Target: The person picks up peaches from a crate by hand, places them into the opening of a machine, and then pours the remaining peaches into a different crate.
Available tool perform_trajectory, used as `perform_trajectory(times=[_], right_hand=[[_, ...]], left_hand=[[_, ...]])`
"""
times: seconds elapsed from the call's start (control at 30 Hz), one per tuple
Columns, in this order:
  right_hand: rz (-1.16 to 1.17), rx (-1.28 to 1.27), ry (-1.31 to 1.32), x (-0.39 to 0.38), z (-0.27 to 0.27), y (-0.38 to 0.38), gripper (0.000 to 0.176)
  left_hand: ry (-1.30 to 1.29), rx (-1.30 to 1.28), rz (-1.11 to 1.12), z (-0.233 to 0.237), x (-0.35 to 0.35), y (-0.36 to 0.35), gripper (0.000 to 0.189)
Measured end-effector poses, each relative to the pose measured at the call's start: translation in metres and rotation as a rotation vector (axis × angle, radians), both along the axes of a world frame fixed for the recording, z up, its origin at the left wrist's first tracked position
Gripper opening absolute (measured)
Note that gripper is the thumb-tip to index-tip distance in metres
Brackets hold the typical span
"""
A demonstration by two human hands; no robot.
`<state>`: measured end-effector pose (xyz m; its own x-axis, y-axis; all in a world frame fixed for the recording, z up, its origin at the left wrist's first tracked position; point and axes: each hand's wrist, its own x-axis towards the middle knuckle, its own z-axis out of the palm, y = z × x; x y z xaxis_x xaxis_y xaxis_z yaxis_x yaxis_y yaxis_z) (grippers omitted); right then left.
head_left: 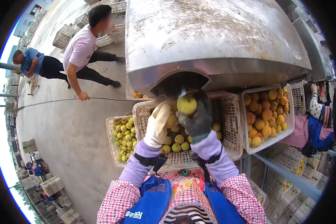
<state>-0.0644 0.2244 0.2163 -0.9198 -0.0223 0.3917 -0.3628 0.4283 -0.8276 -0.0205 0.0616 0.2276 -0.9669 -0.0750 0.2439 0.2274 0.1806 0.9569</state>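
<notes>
My right hand (198,117), in a dark grey glove, grips a yellow-green peach (186,104) just below the dark opening (171,84) of a metal machine (220,33). To its left, my left hand (156,127) wears a white glove and is curled against another yellowish peach (172,120), which is partly hidden and smeared by motion. Both hands are over a white plastic crate (235,123) with several greenish peaches (179,139) at its bottom.
A crate of small green-yellow peaches (124,136) stands at left, and one of larger orange-yellow peaches (267,115) at right. Two people (78,52) are on the concrete floor (71,130), one holding a dark cord (52,101). Another person (321,123) is at far right, near a blue rail (287,173).
</notes>
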Motion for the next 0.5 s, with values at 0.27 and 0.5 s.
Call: perform_trajectory(times=[0.27,0.5], right_hand=[[-0.031,0.323,0.133,-0.065,-0.029,-0.043,0.072],[0.141,0.116,-0.125,-0.079,-0.001,-0.053,0.079]], left_hand=[[-0.580,1.113,0.079,-0.015,0.033,-0.011,0.046],[-0.457,1.317,-0.012,-0.005,0.024,-0.016,0.043]])
